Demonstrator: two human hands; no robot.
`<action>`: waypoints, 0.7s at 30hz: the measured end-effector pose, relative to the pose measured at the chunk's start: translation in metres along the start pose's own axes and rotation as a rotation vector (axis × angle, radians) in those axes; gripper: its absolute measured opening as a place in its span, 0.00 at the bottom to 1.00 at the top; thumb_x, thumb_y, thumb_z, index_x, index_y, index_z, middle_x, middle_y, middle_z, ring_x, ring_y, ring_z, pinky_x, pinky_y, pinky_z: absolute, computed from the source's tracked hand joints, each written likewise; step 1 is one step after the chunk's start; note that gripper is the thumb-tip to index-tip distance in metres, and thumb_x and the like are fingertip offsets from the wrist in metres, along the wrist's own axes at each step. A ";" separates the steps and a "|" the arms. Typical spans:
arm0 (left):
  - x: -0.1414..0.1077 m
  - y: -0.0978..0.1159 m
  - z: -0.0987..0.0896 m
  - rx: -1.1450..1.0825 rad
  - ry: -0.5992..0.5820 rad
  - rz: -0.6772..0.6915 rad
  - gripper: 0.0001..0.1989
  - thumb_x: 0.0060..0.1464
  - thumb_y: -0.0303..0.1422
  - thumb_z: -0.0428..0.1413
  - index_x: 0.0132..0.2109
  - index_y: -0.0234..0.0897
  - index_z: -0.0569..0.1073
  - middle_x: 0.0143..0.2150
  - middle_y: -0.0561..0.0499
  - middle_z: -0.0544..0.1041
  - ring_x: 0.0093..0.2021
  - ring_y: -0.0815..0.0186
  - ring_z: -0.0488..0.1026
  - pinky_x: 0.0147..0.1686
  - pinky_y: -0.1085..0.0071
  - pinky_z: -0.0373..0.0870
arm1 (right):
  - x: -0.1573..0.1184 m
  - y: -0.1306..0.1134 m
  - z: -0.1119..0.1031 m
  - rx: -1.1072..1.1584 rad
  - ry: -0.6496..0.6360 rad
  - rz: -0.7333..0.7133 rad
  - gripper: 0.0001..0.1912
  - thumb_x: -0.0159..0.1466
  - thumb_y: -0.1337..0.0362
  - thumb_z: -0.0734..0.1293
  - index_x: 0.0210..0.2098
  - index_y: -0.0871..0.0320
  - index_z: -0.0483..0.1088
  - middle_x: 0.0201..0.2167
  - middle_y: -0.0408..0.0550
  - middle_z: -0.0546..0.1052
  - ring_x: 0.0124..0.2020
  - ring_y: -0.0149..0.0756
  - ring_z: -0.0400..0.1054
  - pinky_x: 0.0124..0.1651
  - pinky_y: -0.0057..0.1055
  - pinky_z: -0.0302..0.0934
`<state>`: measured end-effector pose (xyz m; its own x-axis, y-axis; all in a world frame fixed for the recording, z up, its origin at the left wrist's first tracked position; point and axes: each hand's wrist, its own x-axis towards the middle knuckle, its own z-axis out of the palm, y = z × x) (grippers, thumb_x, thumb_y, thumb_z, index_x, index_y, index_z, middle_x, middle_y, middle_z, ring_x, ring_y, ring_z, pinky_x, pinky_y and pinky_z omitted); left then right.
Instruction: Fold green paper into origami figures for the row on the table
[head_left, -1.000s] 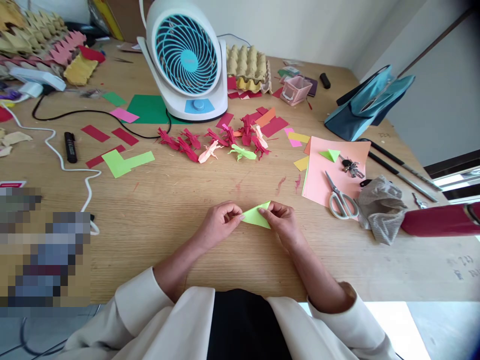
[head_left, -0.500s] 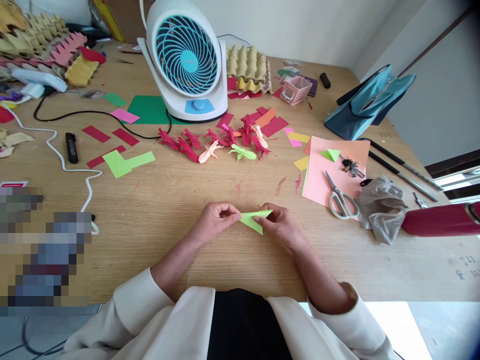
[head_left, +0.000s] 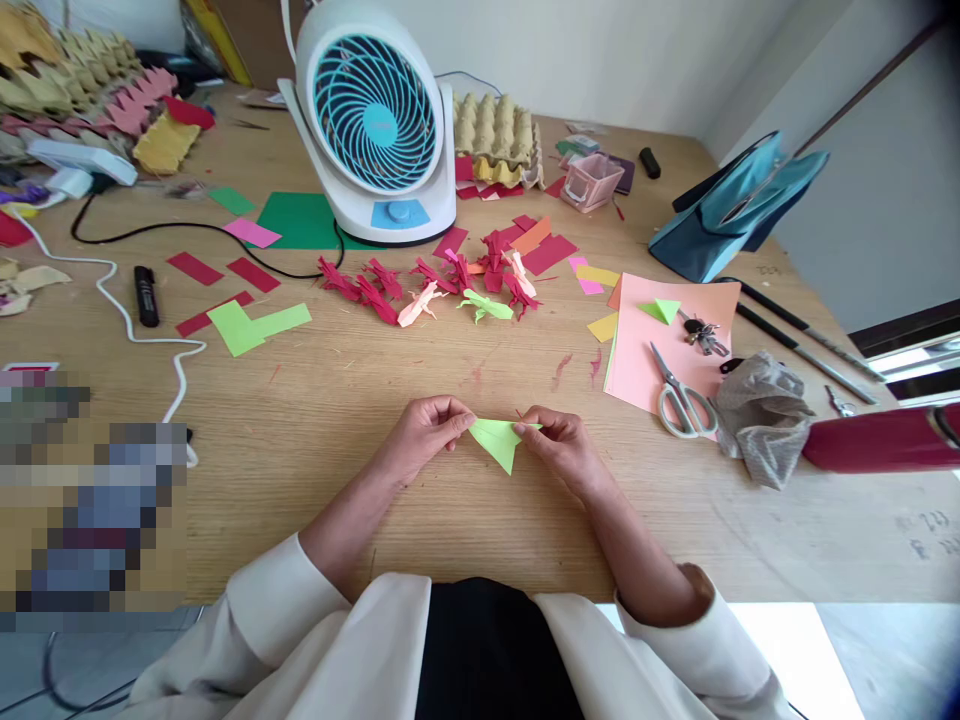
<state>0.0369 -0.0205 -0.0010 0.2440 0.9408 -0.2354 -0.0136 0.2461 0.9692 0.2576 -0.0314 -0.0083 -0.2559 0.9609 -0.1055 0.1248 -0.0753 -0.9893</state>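
A light green folded paper (head_left: 495, 443) is held just above the table, between my two hands. My left hand (head_left: 429, 432) pinches its left corner between thumb and fingers. At the right corner, the thumb and fingers of my right hand (head_left: 556, 447) are closed on it. One point of the paper hangs down toward me. Beyond my hands lie several red folded paper figures (head_left: 375, 297), with a pale peach one (head_left: 420, 304) and a light green one (head_left: 484, 305) among them.
A white fan (head_left: 375, 120) stands at the back. On the right are scissors (head_left: 684, 400) and keys (head_left: 705, 337) on peach paper (head_left: 637, 365), a crumpled grey cloth (head_left: 765, 420), a red bottle (head_left: 877, 440) and a teal bag (head_left: 705, 225). Left lie a black marker (head_left: 145, 296) and paper pieces (head_left: 251, 328).
The green paper has turned so that more of its face shows, and its lower point has swung slightly left. My left hand has shifted a little left and up.
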 end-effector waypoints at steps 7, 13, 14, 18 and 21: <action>0.001 -0.001 -0.002 -0.076 0.093 0.013 0.16 0.49 0.44 0.64 0.32 0.33 0.76 0.27 0.53 0.70 0.25 0.74 0.62 0.24 0.77 0.61 | -0.001 0.000 0.000 -0.148 -0.080 -0.085 0.18 0.65 0.53 0.66 0.25 0.59 0.70 0.23 0.41 0.65 0.26 0.30 0.57 0.31 0.29 0.51; -0.002 -0.003 0.007 -0.048 0.004 -0.001 0.17 0.49 0.45 0.63 0.37 0.33 0.76 0.30 0.53 0.72 0.28 0.72 0.66 0.25 0.77 0.63 | -0.001 0.000 0.008 -0.119 -0.016 -0.105 0.18 0.65 0.51 0.67 0.26 0.59 0.72 0.25 0.43 0.67 0.28 0.31 0.60 0.32 0.29 0.53; -0.002 -0.005 0.008 -0.020 -0.004 -0.011 0.18 0.48 0.44 0.64 0.36 0.33 0.75 0.28 0.53 0.71 0.27 0.72 0.65 0.25 0.76 0.63 | -0.001 -0.001 0.009 -0.117 -0.009 -0.107 0.18 0.64 0.51 0.67 0.26 0.59 0.72 0.25 0.43 0.67 0.28 0.31 0.60 0.33 0.29 0.54; -0.002 -0.013 0.013 0.164 -0.034 0.033 0.16 0.48 0.43 0.63 0.30 0.32 0.73 0.24 0.55 0.68 0.24 0.72 0.62 0.23 0.76 0.59 | -0.002 -0.003 0.015 -0.133 -0.035 -0.091 0.18 0.63 0.50 0.67 0.26 0.59 0.71 0.25 0.44 0.69 0.28 0.31 0.61 0.32 0.29 0.54; -0.003 -0.014 0.014 0.260 -0.073 0.065 0.15 0.51 0.42 0.60 0.30 0.32 0.74 0.24 0.55 0.68 0.25 0.71 0.63 0.25 0.75 0.60 | -0.004 -0.005 0.018 -0.204 -0.062 -0.059 0.17 0.61 0.52 0.69 0.25 0.58 0.67 0.23 0.40 0.65 0.25 0.29 0.57 0.28 0.28 0.50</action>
<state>0.0496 -0.0296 -0.0132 0.3201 0.9311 -0.1751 0.2157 0.1084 0.9704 0.2411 -0.0399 -0.0048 -0.3264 0.9433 -0.0608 0.2981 0.0417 -0.9536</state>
